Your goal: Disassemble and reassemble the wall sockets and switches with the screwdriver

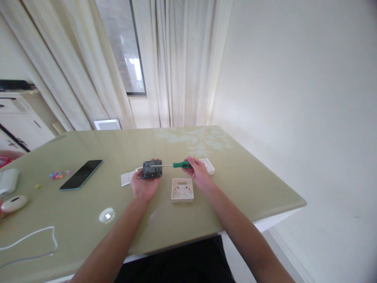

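In the head view, the left hand holds a dark grey module raised over the tabletop, its grip closed around the module's edges with the palm beneath. The right hand has its grip closed around the green handle of a screwdriver. The metal shaft points left and its tip lies across the module's face; whether it touches cannot be told.

On the tabletop, a square white box sits open side up, near and between the two hands. Just beyond the right hand, partly hidden by it, lies a white unit. Flat white plates lie just left of the left hand, partly covered by it. Farther left, a dark-screened phone lies at a slant, with small coloured pieces beside it. At the near left, a white cable makes a bend, and a rounded white object rests by the left edge of the view.
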`<state>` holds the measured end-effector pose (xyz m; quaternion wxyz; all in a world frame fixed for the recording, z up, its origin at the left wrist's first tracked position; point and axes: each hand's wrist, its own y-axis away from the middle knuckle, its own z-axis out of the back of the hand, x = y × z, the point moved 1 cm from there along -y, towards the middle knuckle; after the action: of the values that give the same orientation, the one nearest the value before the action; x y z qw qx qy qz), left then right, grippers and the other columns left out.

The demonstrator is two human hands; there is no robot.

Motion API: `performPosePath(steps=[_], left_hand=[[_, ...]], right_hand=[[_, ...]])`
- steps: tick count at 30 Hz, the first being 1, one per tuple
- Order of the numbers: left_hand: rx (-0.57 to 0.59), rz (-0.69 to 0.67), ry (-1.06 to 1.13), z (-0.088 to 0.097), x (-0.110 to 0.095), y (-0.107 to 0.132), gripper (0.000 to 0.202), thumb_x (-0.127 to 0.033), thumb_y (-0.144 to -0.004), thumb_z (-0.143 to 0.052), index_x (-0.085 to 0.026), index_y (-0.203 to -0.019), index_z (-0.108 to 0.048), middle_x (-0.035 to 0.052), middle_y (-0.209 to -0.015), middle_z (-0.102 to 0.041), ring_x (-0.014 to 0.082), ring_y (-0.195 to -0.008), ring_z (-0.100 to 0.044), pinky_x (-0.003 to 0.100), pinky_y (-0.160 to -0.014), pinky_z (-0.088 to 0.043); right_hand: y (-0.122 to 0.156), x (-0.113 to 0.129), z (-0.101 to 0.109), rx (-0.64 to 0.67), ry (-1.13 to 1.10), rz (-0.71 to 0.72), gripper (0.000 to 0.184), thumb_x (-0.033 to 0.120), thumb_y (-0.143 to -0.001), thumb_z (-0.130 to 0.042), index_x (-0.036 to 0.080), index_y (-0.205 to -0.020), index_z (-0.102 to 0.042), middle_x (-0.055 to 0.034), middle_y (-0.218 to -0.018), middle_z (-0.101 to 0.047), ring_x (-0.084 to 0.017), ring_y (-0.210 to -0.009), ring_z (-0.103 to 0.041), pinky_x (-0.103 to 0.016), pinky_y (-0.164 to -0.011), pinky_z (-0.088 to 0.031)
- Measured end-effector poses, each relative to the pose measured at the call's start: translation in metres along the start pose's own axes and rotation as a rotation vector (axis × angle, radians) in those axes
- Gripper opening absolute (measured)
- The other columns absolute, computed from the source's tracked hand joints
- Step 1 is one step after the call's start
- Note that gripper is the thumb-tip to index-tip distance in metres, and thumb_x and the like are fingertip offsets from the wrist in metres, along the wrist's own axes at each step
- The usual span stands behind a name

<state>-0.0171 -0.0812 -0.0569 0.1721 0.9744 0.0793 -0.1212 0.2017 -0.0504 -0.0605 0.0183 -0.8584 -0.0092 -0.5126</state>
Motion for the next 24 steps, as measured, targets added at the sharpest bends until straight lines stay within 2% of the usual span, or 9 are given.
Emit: performPosePath(steps=[4, 8, 13, 18, 24], left_hand=[[0.006, 0.015, -0.010, 0.005, 0.000, -0.006, 0.045, -0.031, -0.106, -0.055, -0.014, -0.145, -0.069, 0.0161, -0.130, -0.079, 0.0296, -0.114, -0.079, 0.047, -0.092, -0.066], [-0.007, 0.042, -0.033, 0.009, 0.001, -0.009, 0.041, -0.043, -0.110, -0.064, -0.016, -0.140, -0.069, 0.0127, -0.130, -0.077, 0.0260, -0.109, -0.077, 0.046, -0.094, -0.065], [-0.026, 0.051, -0.042, 0.010, 0.002, -0.009, 0.037, -0.044, -0.111, -0.064, -0.016, -0.135, -0.070, 0.0111, -0.127, -0.077, 0.0245, -0.107, -0.077, 0.045, -0.093, -0.065], [-0.075, 0.040, -0.041, 0.012, 0.001, -0.012, 0.035, -0.043, -0.110, -0.067, -0.016, -0.133, -0.070, 0.0102, -0.126, -0.075, 0.0231, -0.103, -0.076, 0.042, -0.088, -0.066], [-0.142, 0.024, -0.055, 0.017, -0.003, -0.020, 0.034, -0.042, -0.109, -0.070, -0.017, -0.132, -0.069, 0.0097, -0.126, -0.074, 0.0230, -0.103, -0.075, 0.042, -0.088, -0.066]], right_hand=[[-0.003, -0.003, 0.003, -0.040, -0.037, 0.015, 0.048, 0.059, -0.071, -0.099, 0.018, -0.085, -0.078, -0.0037, -0.085, -0.082, -0.019, -0.081, -0.079, -0.036, -0.085, -0.070], [-0.003, -0.003, 0.003, -0.063, -0.067, 0.030, 0.043, 0.054, -0.075, -0.097, 0.018, -0.087, -0.077, -0.0041, -0.088, -0.083, -0.020, -0.087, -0.081, -0.036, -0.089, -0.069], [-0.002, -0.003, 0.001, -0.084, -0.094, 0.013, 0.039, 0.051, -0.080, -0.096, 0.019, -0.086, -0.076, -0.0035, -0.087, -0.083, -0.018, -0.082, -0.080, -0.032, -0.082, -0.070], [-0.003, -0.003, 0.001, -0.114, -0.109, -0.012, 0.039, 0.051, -0.081, -0.096, 0.018, -0.081, -0.074, -0.0017, -0.078, -0.079, -0.016, -0.072, -0.076, -0.029, -0.074, -0.070], [-0.004, -0.004, 0.001, -0.126, -0.129, -0.023, 0.039, 0.051, -0.083, -0.095, 0.019, -0.080, -0.072, -0.0030, -0.079, -0.080, -0.017, -0.074, -0.078, -0.032, -0.078, -0.072]])
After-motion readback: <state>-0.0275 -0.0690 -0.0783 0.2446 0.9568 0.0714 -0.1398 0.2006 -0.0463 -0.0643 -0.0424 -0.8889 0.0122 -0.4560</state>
